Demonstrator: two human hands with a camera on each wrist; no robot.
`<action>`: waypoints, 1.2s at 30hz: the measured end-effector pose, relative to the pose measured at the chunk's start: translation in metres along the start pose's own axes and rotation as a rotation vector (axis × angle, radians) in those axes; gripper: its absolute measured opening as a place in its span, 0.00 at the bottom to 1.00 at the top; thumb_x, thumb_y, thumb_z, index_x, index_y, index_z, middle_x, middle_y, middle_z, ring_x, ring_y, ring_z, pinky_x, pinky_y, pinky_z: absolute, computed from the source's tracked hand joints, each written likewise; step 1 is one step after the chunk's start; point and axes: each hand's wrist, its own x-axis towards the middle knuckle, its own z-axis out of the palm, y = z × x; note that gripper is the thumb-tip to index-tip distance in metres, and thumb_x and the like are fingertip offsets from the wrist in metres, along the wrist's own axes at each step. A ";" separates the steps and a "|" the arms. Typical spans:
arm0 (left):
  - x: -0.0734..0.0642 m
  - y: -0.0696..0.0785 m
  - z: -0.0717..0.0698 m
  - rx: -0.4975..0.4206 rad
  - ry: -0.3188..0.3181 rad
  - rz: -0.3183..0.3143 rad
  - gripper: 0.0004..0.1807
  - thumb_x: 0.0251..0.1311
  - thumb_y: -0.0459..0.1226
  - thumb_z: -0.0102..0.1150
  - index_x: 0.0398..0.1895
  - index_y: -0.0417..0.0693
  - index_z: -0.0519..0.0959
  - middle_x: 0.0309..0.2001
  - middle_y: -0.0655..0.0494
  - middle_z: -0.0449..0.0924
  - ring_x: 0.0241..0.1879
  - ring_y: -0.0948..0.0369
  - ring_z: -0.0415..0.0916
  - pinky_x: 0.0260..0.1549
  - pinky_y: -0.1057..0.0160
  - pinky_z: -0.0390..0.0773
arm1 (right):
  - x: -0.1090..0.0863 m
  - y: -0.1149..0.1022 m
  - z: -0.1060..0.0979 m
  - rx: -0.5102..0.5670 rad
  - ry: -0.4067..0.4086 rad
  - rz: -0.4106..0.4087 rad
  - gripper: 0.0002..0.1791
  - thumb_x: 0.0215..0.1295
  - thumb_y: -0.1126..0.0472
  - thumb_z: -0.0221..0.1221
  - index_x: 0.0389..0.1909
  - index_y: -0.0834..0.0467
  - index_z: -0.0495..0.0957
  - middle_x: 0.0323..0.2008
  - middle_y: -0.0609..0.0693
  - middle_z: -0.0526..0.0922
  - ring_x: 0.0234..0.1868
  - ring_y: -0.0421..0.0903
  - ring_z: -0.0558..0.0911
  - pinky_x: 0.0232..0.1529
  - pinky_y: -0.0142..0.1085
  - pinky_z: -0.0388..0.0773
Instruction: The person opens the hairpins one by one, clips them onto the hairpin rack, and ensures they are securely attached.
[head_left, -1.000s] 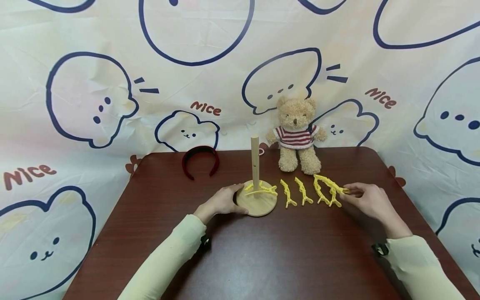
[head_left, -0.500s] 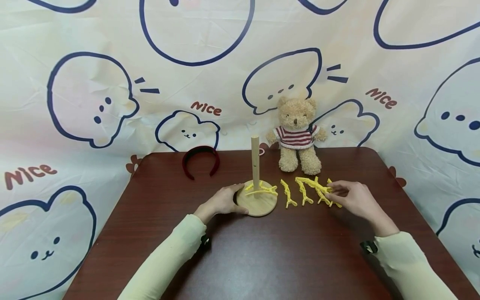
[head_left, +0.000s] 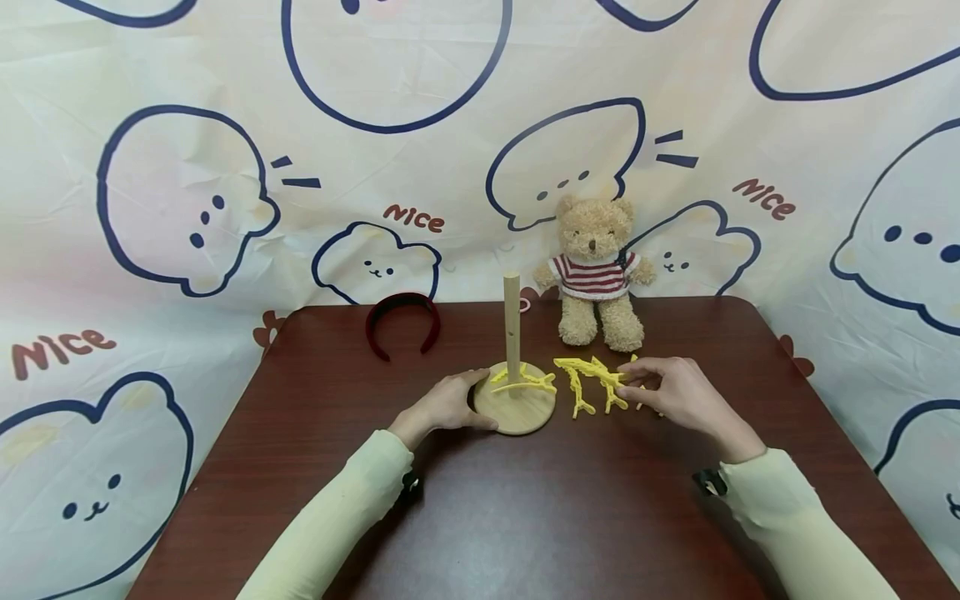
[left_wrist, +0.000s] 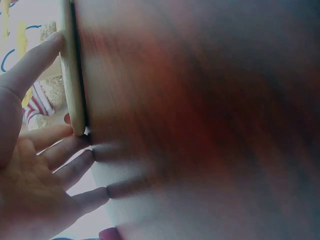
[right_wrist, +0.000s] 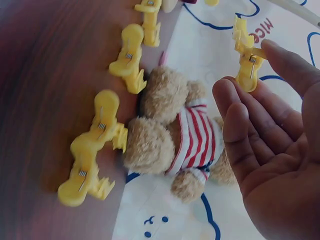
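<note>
A wooden stand, made of a round base (head_left: 513,415) and an upright post (head_left: 512,325), is on the table. My left hand (head_left: 442,402) grips the base's left edge, thumb along the rim in the left wrist view. At the post's foot sits a yellow hair clip (head_left: 536,381), its arms on either side of the post. My right hand (head_left: 678,396) pinches another yellow hair clip (right_wrist: 246,70) by its handle end between thumb and fingers, its long end pointing left toward the stand. Below it several more yellow hair clips (right_wrist: 127,57) lie in a row, partly covered in the head view.
A teddy bear (head_left: 592,275) in a striped shirt sits at the table's back edge, behind the clips. To the left of the post lies a dark red headband (head_left: 403,304). A printed cloth (head_left: 420,167) hangs behind the brown table (head_left: 480,517).
My right hand has moved left over the row of clips, carrying the pinched hair clip toward the stand. The left hand stays on the base.
</note>
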 end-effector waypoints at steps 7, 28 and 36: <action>0.001 -0.001 0.001 0.009 -0.001 0.003 0.55 0.47 0.55 0.77 0.76 0.45 0.62 0.73 0.46 0.66 0.73 0.50 0.64 0.70 0.51 0.66 | 0.009 -0.011 0.008 0.000 0.005 -0.026 0.15 0.58 0.49 0.71 0.45 0.49 0.88 0.33 0.42 0.90 0.29 0.38 0.83 0.26 0.31 0.77; 0.001 0.001 0.001 0.005 0.004 -0.017 0.55 0.46 0.54 0.78 0.76 0.46 0.61 0.73 0.47 0.66 0.73 0.50 0.64 0.71 0.51 0.65 | 0.037 -0.040 0.029 -0.022 -0.021 -0.142 0.13 0.59 0.49 0.71 0.42 0.49 0.89 0.34 0.38 0.90 0.35 0.34 0.86 0.35 0.33 0.80; 0.001 0.001 0.001 0.005 0.009 -0.012 0.55 0.45 0.53 0.78 0.76 0.46 0.62 0.73 0.47 0.67 0.72 0.50 0.64 0.70 0.52 0.66 | 0.047 -0.049 0.038 -0.021 -0.039 -0.140 0.12 0.59 0.49 0.71 0.42 0.47 0.89 0.36 0.39 0.90 0.24 0.34 0.76 0.27 0.30 0.71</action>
